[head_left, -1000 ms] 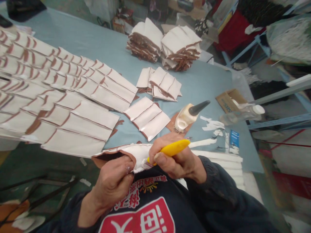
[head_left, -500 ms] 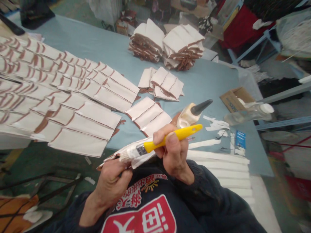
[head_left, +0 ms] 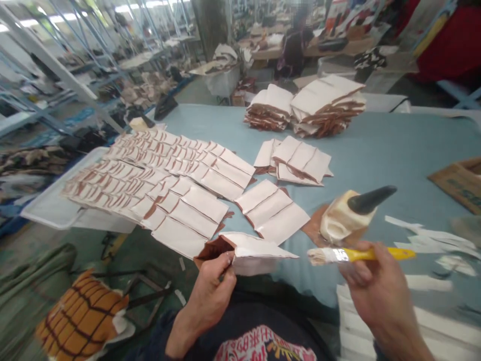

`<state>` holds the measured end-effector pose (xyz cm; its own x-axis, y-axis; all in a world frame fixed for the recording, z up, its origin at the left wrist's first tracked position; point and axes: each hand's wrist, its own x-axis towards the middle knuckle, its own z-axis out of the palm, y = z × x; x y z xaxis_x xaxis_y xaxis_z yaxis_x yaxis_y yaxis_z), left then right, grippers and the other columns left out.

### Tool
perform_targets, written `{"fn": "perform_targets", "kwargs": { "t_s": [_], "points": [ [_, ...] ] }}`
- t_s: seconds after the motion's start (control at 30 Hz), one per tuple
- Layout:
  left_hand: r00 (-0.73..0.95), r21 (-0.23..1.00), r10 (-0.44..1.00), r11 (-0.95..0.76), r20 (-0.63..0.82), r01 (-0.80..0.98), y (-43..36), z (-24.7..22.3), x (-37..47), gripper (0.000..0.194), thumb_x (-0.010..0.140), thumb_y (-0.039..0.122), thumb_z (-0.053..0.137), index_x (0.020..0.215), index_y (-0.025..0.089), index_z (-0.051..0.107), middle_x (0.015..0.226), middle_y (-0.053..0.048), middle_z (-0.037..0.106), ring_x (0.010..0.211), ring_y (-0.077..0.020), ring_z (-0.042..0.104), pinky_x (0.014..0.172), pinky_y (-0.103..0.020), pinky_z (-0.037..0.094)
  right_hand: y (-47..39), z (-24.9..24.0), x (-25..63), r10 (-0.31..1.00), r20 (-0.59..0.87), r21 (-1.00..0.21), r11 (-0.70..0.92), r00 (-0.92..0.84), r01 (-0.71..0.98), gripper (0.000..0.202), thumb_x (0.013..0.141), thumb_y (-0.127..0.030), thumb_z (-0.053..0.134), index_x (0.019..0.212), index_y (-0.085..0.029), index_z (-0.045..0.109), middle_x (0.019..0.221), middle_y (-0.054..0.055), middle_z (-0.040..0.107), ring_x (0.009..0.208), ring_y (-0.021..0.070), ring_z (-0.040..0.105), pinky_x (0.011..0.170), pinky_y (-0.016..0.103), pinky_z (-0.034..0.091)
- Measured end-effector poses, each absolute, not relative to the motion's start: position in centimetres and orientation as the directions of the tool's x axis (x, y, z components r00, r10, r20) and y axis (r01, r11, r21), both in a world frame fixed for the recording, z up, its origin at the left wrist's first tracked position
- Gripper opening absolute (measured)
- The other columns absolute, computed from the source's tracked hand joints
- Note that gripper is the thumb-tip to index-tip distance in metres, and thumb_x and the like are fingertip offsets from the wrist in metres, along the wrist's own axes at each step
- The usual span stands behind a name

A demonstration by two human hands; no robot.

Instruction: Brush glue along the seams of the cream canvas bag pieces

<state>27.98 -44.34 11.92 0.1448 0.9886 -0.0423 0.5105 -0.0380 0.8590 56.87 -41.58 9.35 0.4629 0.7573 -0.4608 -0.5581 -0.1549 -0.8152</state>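
A folded piece, white outside with brown inside (head_left: 259,248), is pinched at its near left edge by my left hand (head_left: 214,286). My right hand (head_left: 378,281) grips a yellow-handled brush (head_left: 364,254), whose whitish bristles point left, apart from the piece. Just behind the brush stands a cream container with a dark pointed top (head_left: 343,220). A flat white panel with brown edges (head_left: 272,210) lies beyond the folded piece, and rows of overlapping similar panels (head_left: 180,175) spread to the left.
Two tall stacks of panels (head_left: 326,105) stand at the back of the blue-grey table (head_left: 398,150). Smaller panels (head_left: 300,158) lie before them. White strips (head_left: 432,235) and a cardboard box (head_left: 458,183) are on the right. An orange cushion (head_left: 80,316) sits at lower left.
The view has tilted up and shifted. My right hand and the brush have moved away to the right from the piece in my left hand, which now shows its brown inside.
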Motion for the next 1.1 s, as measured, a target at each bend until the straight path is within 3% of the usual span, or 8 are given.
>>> {"fn": "perform_targets", "kwargs": {
  "t_s": [0.13,0.33,0.47,0.63,0.73,0.83,0.97,1.1],
  "points": [
    [0.068,0.904,0.986,0.112,-0.154,0.412,-43.1,12.8,28.0,0.027,0.088,0.022,0.054,0.098,0.017,0.078,0.095,-0.006,0.080,0.088,-0.0224,0.071,0.086,-0.031,0.055,-42.0,8.8,58.6,0.711,-0.514,-0.789,-0.174,0.479,-0.590,0.035,0.066,-0.051,0.084,0.072,-0.024,0.063,0.040,-0.012,0.032,0.037,0.0058,0.024,0.038,0.019,0.029],
    [-0.068,0.918,0.959,0.282,-0.274,0.279,-39.8,13.3,25.6,0.022,0.075,0.029,0.067,0.089,0.017,0.078,0.067,0.001,0.072,0.065,-0.0181,0.063,0.070,-0.028,0.053,-41.8,8.8,60.6,0.715,-0.544,-0.765,-0.207,0.439,-0.610,0.040,0.063,-0.054,0.087,0.072,-0.023,0.063,0.038,-0.012,0.033,0.036,0.0058,0.024,0.037,0.019,0.029],
    [-0.075,0.916,0.947,0.320,-0.311,0.243,-37.7,13.7,23.4,0.025,0.073,0.031,0.068,0.091,0.015,0.076,0.067,0.000,0.073,0.061,-0.0166,0.065,0.064,-0.026,0.052,-41.7,8.7,60.9,0.716,-0.519,-0.786,-0.186,0.467,-0.589,0.039,0.064,-0.052,0.087,0.071,-0.023,0.063,0.039,-0.011,0.033,0.036,0.0048,0.025,0.037,0.019,0.027],
    [0.052,0.928,0.954,0.273,-0.295,0.251,-34.1,14.6,21.4,0.022,0.071,0.030,0.066,0.085,0.016,0.076,0.063,0.000,0.073,0.058,-0.0167,0.066,0.062,-0.026,0.054,-41.6,8.5,59.4,0.711,-0.509,-0.791,-0.163,0.485,-0.590,0.029,0.066,-0.052,0.084,0.069,-0.029,0.065,0.040,-0.008,0.031,0.035,0.0066,0.025,0.036,0.028,0.023],
    [0.163,0.933,0.953,0.201,-0.257,0.298,-31.2,15.9,20.6,0.017,0.072,0.027,0.066,0.080,0.016,0.076,0.064,0.001,0.073,0.059,-0.0153,0.064,0.061,-0.024,0.052,-41.2,8.8,57.7,0.704,-0.481,-0.816,-0.142,0.522,-0.560,0.032,0.066,-0.051,0.084,0.070,-0.028,0.062,0.041,-0.010,0.030,0.036,0.0064,0.024,0.036,0.027,0.024],
    [0.274,0.932,0.941,0.095,-0.199,0.350,-28.5,17.9,19.7,0.018,0.079,0.023,0.062,0.083,0.015,0.077,0.076,0.004,0.075,0.073,-0.0138,0.065,0.072,-0.022,0.054,-40.8,9.6,56.1,0.701,-0.463,-0.825,-0.118,0.542,-0.552,0.026,0.074,-0.047,0.079,0.071,-0.028,0.062,0.041,-0.009,0.031,0.036,0.0065,0.028,0.037,0.027,0.030],
    [0.384,0.907,0.909,-0.015,-0.163,0.422,-26.5,18.9,17.2,0.025,0.087,0.025,0.056,0.088,0.013,0.078,0.084,0.005,0.075,0.087,-0.0142,0.066,0.089,-0.026,0.054,-41.1,10.7,54.4,0.675,-0.449,-0.831,-0.075,0.586,-0.552,0.019,0.082,-0.039,0.071,0.070,-0.028,0.061,0.040,-0.008,0.032,0.034,0.0062,0.029,0.035,0.030,0.029],
    [0.377,0.854,0.904,-0.028,-0.200,0.520,-26.3,15.0,12.0,0.020,0.079,0.036,0.069,0.079,0.019,0.078,0.089,-0.002,0.082,0.099,-0.0268,0.073,0.098,-0.035,0.056,-41.9,10.7,52.7,0.628,-0.458,-0.829,-0.046,0.629,-0.558,0.017,0.083,-0.037,0.068,0.070,-0.028,0.063,0.038,-0.006,0.033,0.031,0.0057,0.030,0.033,0.030,0.025]
  ]
}}
